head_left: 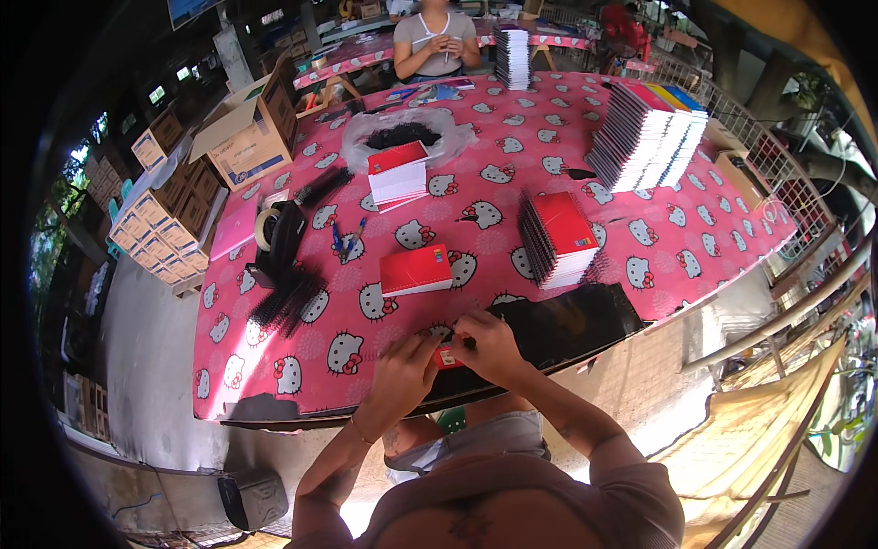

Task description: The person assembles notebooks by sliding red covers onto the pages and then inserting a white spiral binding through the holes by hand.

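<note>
At the table's near edge, my left hand (404, 368) grips the left side of a red-covered notebook (446, 358), mostly hidden under my fingers. My right hand (490, 348) is closed at the notebook's other side, its fingertips pinched around something dark and too small to make out. Just beyond my hands lies a short stack of red-covered sheets (416, 271) with no binding visible. To the right stands a taller pile of red spiral notebooks (560, 240). A black board (576, 320) lies under and beside my right hand.
Black binding coils (291, 300) lie at the left beside a tape roll (267, 229) and pens (347, 242). Farther off are a plastic bag of coils (402, 135), another red stack (398, 174) and tall notebook piles (645, 137). Cardboard boxes (247, 137) stand left; a person (436, 46) sits opposite.
</note>
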Motion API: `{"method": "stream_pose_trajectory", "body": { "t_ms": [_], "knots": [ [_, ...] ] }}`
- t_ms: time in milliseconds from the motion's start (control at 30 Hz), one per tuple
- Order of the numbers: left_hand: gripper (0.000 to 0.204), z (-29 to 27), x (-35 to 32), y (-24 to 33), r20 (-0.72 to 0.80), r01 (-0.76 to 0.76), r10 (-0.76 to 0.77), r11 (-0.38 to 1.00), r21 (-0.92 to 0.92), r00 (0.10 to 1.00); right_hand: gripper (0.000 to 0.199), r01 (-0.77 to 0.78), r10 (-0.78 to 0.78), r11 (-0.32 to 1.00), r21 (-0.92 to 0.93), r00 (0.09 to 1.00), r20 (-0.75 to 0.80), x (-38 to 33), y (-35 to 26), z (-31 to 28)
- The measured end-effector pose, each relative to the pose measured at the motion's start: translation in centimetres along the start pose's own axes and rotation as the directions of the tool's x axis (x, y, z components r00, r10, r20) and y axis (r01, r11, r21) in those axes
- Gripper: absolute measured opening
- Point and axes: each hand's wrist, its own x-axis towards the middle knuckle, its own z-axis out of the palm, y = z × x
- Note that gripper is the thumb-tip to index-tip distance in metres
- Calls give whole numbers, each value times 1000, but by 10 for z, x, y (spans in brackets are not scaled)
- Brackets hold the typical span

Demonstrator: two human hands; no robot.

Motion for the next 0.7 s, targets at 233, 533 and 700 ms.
{"method": "stream_pose_trajectory", "body": {
  "t_ms": [233,533,700],
  "knots": [
    [28,-32,62,42,-62,76,-190,642,-763,980,59,-158,298,859,488,928,-224,12,-38,-41],
    [33,27,61,-84,-138,-54,67,994,91,988,51,-473,443,855,-211,879,-176,84,96,-202],
    [30,47,47,-115,-81,-156,169,977,144,982,48,-393,362,877,-276,919,-159,79,135,-208]
  ]
}}
